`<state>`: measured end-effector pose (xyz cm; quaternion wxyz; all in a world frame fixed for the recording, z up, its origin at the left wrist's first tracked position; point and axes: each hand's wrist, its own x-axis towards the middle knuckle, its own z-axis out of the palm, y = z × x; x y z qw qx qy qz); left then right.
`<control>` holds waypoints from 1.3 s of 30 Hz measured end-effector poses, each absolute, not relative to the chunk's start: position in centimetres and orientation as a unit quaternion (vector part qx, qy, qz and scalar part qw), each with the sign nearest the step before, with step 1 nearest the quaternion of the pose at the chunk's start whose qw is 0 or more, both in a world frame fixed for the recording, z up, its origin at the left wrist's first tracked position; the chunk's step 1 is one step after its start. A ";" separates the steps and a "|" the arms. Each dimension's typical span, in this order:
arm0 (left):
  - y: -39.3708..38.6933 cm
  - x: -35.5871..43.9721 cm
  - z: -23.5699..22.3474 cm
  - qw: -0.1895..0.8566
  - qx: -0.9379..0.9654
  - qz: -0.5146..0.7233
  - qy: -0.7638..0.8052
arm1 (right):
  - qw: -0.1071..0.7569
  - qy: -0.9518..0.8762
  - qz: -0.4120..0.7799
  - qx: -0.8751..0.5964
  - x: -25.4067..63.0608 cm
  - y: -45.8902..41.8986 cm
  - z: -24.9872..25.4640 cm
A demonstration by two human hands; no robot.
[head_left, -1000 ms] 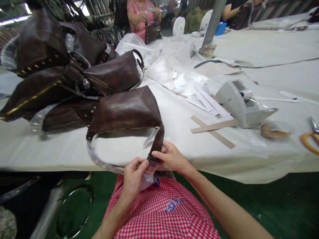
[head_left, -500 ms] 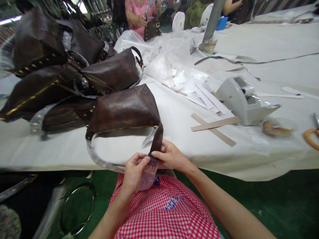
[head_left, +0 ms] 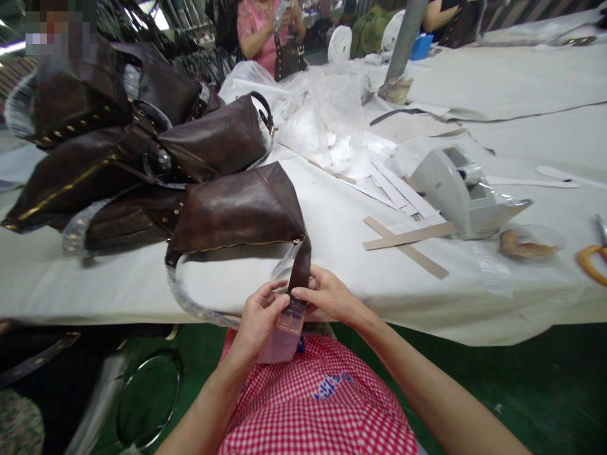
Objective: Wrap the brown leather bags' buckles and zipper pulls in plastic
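A dark brown leather handbag lies on the table's near side, its strap hanging toward me over the edge. A buckle at the strap's end is covered by a clear plastic sleeve. My left hand pinches the sleeve's upper edge by the buckle between thumb and fingers. From the right, my right hand grips the strap just above, thumb in front and fingers behind. The bag's other strap, wrapped in clear film with studs showing, curves down behind my left hand.
More brown handbags are heaped at the left. Crumpled plastic bags lie behind. A grey tape dispenser, card strips and orange-handled scissors lie to the right. Another person handles a bag across the table.
The plastic sleeve now sits higher, over the buckle and up to the strap. My left hand has shifted slightly up and right; my right hand keeps its hold on the strap.
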<state>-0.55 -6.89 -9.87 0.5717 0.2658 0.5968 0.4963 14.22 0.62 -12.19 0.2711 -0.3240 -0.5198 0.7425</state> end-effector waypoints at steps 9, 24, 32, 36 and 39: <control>-6.4 -0.5 -9.8 0.527 0.331 0.479 0.619 | 0.287 -0.507 0.748 -0.318 14.4 0.3 -11.9; -5.9 -0.5 -9.7 0.492 0.385 0.435 0.648 | 0.322 -0.520 0.716 -0.336 14.5 -0.1 -13.0; -5.8 -0.3 -9.8 0.502 0.371 0.444 0.643 | 0.306 -0.564 0.700 -0.314 15.0 -0.1 -12.7; -5.6 0.0 -9.7 0.489 0.389 0.433 0.650 | 0.325 -0.563 0.675 -0.349 14.9 -0.2 -13.3; -5.8 -0.2 -9.4 0.468 0.409 0.433 0.653 | 0.333 -0.537 0.702 -0.328 14.6 -0.2 -13.4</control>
